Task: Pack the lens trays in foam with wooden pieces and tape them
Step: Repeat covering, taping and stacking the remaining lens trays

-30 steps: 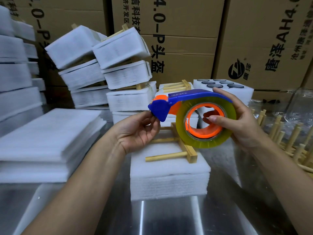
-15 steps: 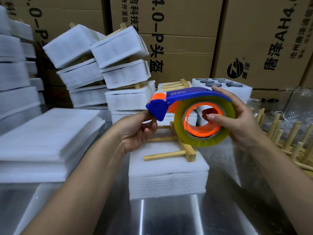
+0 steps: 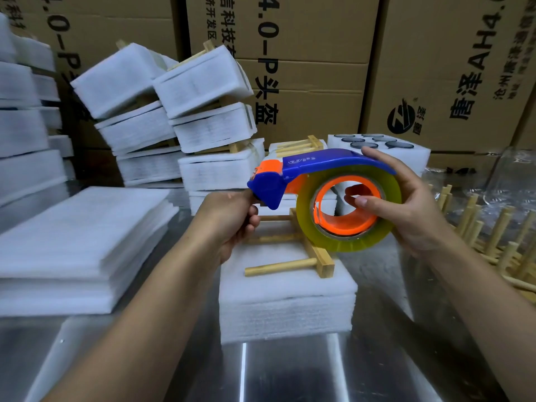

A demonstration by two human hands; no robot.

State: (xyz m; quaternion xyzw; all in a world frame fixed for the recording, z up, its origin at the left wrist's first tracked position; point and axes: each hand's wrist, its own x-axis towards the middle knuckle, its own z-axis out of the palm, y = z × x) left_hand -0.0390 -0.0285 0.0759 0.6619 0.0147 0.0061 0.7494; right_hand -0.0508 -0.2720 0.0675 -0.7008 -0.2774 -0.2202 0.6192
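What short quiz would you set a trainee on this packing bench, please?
1. True or false: the wooden dowel rack lies on top of the foam stack.
2. Which hand grips the tape dispenser around its roll? A left hand; B right hand.
3. Fill in: the dispenser's inner core is ____.
Key: 1 true; 2 B; 3 orange.

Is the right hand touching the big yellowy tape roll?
Touching. The head view shows the right hand wrapped round the tape roll, its thumb pressed inside the orange core and its palm against the roll's outer edge.
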